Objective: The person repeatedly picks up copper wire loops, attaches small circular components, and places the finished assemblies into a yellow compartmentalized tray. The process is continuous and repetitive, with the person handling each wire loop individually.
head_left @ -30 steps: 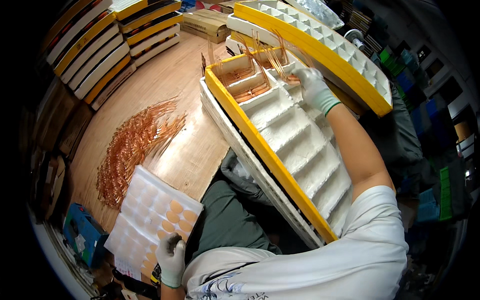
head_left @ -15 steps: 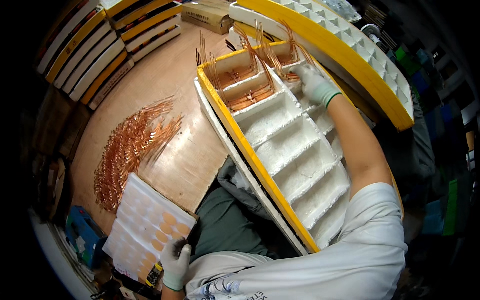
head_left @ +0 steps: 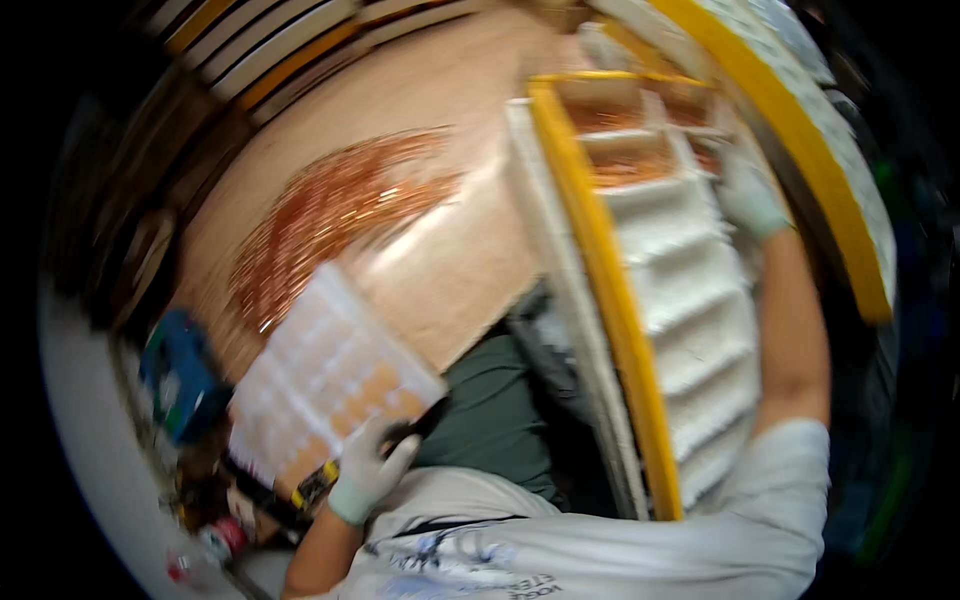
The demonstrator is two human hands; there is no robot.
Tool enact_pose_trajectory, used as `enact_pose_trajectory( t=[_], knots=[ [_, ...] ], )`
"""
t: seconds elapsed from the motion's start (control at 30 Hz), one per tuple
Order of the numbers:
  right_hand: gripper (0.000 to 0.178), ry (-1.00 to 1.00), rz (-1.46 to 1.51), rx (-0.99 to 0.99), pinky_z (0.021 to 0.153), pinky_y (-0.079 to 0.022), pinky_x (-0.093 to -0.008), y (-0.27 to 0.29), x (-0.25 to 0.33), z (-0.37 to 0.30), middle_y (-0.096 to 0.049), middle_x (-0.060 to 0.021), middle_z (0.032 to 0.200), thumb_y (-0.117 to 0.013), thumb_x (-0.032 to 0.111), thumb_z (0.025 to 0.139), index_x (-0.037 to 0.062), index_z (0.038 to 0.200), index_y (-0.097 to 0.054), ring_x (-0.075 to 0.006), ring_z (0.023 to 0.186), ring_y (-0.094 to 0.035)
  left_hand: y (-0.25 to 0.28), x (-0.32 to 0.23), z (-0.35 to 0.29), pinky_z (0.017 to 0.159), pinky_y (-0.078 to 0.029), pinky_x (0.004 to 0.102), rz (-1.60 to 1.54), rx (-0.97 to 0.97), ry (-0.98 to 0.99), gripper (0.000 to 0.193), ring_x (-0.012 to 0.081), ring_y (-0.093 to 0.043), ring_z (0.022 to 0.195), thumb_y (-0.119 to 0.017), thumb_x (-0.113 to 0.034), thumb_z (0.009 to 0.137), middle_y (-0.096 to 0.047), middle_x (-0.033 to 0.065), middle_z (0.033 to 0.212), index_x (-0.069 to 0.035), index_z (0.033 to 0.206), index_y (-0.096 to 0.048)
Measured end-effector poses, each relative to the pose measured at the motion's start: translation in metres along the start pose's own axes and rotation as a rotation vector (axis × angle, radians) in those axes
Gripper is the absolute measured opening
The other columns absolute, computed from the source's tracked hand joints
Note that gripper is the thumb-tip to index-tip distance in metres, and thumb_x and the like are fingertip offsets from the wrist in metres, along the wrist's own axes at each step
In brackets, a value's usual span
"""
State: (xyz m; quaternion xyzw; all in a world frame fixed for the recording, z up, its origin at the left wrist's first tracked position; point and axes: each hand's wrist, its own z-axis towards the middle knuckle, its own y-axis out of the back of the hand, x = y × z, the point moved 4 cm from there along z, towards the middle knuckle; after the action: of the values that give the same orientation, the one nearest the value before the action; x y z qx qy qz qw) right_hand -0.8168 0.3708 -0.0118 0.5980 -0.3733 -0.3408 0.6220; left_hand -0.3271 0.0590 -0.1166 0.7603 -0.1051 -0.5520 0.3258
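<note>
My left hand (head_left: 372, 468), in a white glove, hovers beside the lower edge of a white sheet (head_left: 325, 375) with rows of orange discs. Its thumb and fingers stand apart, with nothing visible between them. At the far end of a yellow-edged white foam box (head_left: 625, 300), my gloved right hand (head_left: 748, 195) reaches into a right-hand compartment. Motion smears its fingers, so their grip is hidden. Bent copper tubes (head_left: 630, 165) fill the far compartments. A large heap of copper tubes (head_left: 340, 205) lies on the wooden bench (head_left: 480, 215).
A blue tool or device (head_left: 182, 375) stands left of the sheet. Stacked foam trays (head_left: 290, 45) line the bench's far left. Another yellow-edged foam tray (head_left: 800, 130) leans along the right. At lower left is a bottle with a red label (head_left: 222, 538).
The view has swung, shifting the bench and box rightward in the picture, and is now blurred. My right hand remains at the far compartments; my left stays by the sheet, its fingers more spread.
</note>
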Motion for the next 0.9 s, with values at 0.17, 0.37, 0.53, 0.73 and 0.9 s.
enact_pose_trajectory(
  t=[0.17,0.37,0.53,0.73,0.9],
  knots=[
    [0.055,0.318,0.190,-0.324,0.116,-0.032,-0.0373,0.018,-0.011,-0.016,-0.051,-0.0162,0.141,-0.053,-0.002,0.087,0.0028,0.141,-0.048,-0.0297,0.136,-0.045,0.073,0.063,0.022,0.080,-0.053,0.0359,-0.013,-0.428,-0.070,0.022,0.0260,-0.067,0.088,-0.065,-0.018,0.089,-0.068,0.0152,0.093,-0.003,0.105,-0.067],
    [0.050,0.658,0.420,-0.178,0.108,-0.043,-0.0422,0.033,0.239,-0.031,-0.051,-0.0133,0.142,-0.054,0.002,0.092,0.0065,0.141,-0.047,-0.0271,0.131,-0.051,0.229,0.258,0.103,0.094,-0.049,0.0470,0.312,-0.772,0.541,0.060,0.0428,-0.062,0.111,-0.069,-0.035,0.079,-0.064,0.0317,0.115,0.007,0.120,-0.057],
    [0.044,0.923,0.393,0.459,0.097,-0.051,-0.0417,-0.056,0.464,-0.138,-0.059,-0.0177,0.127,-0.069,0.003,0.078,0.0069,0.121,-0.061,-0.0365,0.113,-0.060,0.216,0.251,0.145,0.100,-0.049,0.0412,0.032,-0.221,0.597,0.078,0.0444,-0.060,0.117,-0.075,-0.031,0.067,-0.059,0.0345,0.125,0.010,0.129,-0.051],
    [0.031,1.174,0.448,0.565,0.078,-0.051,-0.0440,-0.138,0.561,-0.260,-0.062,-0.0113,0.103,-0.068,0.022,0.083,0.0076,0.110,-0.065,-0.0316,0.095,-0.063,0.240,0.246,0.111,0.096,-0.050,0.0401,-0.088,-0.659,0.589,0.077,0.0378,-0.063,0.114,-0.081,-0.035,0.068,-0.063,0.0300,0.121,0.010,0.124,-0.052],
    [0.035,1.246,0.226,0.536,0.079,-0.052,-0.0413,-0.148,0.577,-0.304,-0.059,-0.0111,0.100,-0.067,0.024,0.082,0.0051,0.111,-0.064,-0.0302,0.095,-0.061,0.252,0.205,0.057,0.062,-0.047,0.0259,-0.614,-0.815,0.376,0.036,0.0118,-0.056,0.072,-0.064,-0.027,0.095,-0.063,0.0069,0.092,0.005,0.111,-0.060]
  ],
)
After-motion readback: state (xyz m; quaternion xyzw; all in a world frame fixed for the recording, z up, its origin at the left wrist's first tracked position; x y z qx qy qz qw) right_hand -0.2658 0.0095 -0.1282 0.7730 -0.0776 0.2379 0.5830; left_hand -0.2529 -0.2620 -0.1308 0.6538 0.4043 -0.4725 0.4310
